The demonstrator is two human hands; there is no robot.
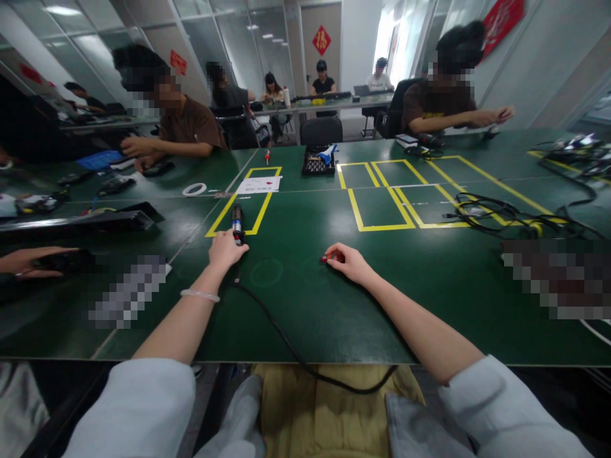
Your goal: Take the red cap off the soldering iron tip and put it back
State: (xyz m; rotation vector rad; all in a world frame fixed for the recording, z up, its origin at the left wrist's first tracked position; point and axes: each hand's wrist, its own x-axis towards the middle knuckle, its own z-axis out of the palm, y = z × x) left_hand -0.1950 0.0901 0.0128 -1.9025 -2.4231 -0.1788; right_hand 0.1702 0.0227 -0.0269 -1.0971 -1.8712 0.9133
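My left hand (224, 249) is closed around the rear end of a black and blue electric screwdriver (237, 221), which lies on the green table (305, 299) pointing away from me. Its black cable (286, 337) runs from the tool back over the table's near edge. My right hand (351, 261) rests on the table to the right, its fingers pinched on a small red object (326, 257) too small to name. Both forearms are bare, with a white bracelet (199, 294) on the left wrist.
Yellow tape rectangles (382, 203) mark the table. A black parts tray (317, 162), a white paper sheet (259, 184), a tape ring (194, 189) and a red screwdriver (266, 154) lie farther back. Tangled black cables (491, 213) lie right. Several people sit around; another person's hand (23, 261) is at left.
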